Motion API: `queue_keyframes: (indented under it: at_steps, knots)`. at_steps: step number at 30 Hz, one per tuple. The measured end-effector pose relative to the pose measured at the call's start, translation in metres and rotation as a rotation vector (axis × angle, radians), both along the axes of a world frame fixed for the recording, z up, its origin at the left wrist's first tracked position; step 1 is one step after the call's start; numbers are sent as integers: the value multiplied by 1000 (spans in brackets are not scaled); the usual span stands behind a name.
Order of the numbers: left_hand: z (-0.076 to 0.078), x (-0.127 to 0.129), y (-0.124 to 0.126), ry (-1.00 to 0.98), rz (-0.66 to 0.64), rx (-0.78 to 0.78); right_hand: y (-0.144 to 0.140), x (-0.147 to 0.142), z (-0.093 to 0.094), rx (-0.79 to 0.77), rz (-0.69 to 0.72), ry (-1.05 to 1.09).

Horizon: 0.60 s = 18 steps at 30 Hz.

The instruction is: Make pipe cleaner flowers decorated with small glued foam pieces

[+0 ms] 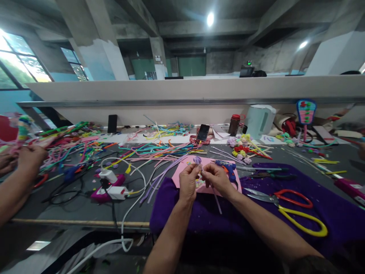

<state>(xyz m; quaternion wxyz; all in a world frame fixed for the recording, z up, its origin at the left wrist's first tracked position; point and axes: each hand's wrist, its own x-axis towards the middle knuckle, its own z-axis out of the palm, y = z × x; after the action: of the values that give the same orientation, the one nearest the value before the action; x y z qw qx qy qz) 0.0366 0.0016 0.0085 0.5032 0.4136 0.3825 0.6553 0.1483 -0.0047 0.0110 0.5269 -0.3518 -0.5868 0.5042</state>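
Observation:
Above a pink sheet (180,170), my left hand (187,182) pinches a small coiled purple pipe-cleaner flower (197,160), which sticks up past the fingertips. My right hand (219,179) meets it from the other side, its fingers closed near the flower's base. A pale purple pipe cleaner (217,201) hangs below the right hand; whether it joins the flower is hidden. Right beside that hand lies a blue glue gun (231,172). Large scissors (278,201) with one red and one yellow handle rest on the purple cloth (256,224).
A power strip (107,192) with white plugs and looping cables sits to the left. Pipe cleaners (159,149) lie in heaps behind. Pliers (270,175), finished flowers (242,151), a kettle (259,120) and a red-capped bottle (235,125) stand rightward. Another person's hands (30,160) work at far left.

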Motion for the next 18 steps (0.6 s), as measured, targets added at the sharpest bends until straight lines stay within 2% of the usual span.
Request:
queue_keyframes:
  at_steps: [8,13,18]
  knots:
    - [1,4,-3,57,-48,-20,0,2,4,-15,0,27]
    - [1,4,-4,24,-163,-37,2,5,6,-43,26,52]
    - [3,0,-1,-64,-125,-95,1,6,7,-92,69,63]
